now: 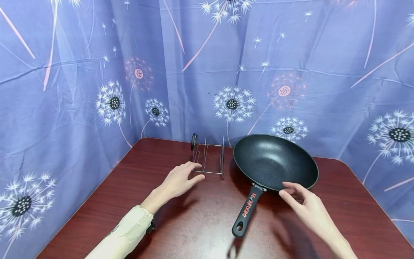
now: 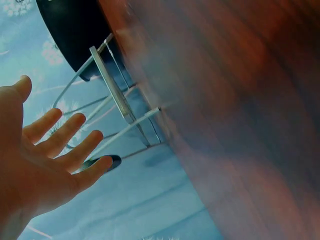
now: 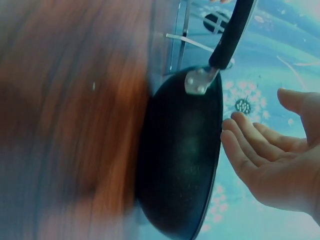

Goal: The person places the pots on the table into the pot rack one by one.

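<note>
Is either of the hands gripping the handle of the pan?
No, the left hand and the right hand are both apart from the handle.

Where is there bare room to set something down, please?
The table is bare left of the wire rack, in front between the left hand and pan handle, and along the right edge beyond the right hand. The back centre is crowded: rack and frying pan leave only a narrow gap.

the head view is brightly lit; glare is reflected by the table (image 1: 200, 226) and pan (image 1: 275, 162), and soft shadows are cast. in both wrist views the table is blurred and hazed.
</note>
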Demonstrator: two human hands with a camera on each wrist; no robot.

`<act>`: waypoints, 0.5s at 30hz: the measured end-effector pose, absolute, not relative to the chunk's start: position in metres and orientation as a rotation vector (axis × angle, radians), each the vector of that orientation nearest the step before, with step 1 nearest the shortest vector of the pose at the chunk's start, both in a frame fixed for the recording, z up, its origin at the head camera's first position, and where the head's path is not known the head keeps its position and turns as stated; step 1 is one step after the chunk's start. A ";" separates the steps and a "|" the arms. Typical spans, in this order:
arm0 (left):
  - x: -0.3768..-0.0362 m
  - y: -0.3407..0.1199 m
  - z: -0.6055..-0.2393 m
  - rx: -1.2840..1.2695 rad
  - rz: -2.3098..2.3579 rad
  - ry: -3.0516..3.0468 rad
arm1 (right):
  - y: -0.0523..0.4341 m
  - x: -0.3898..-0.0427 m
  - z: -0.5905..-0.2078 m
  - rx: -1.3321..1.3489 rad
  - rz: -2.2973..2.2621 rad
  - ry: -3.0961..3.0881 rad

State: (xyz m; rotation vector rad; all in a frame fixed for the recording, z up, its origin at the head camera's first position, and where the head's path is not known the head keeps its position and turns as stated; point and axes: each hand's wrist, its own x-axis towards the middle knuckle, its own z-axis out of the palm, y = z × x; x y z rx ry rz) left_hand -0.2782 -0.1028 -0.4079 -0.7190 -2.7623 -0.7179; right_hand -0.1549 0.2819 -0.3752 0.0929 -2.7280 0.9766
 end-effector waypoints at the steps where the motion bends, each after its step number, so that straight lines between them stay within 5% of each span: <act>1: -0.278 -0.101 -0.408 -0.720 -0.733 -2.769 | 0.280 -0.154 -0.375 0.100 1.011 -2.728; 15: -0.270 -0.069 -0.410 -0.849 -0.995 -2.777 | 0.259 -0.145 -0.384 0.184 1.706 -2.611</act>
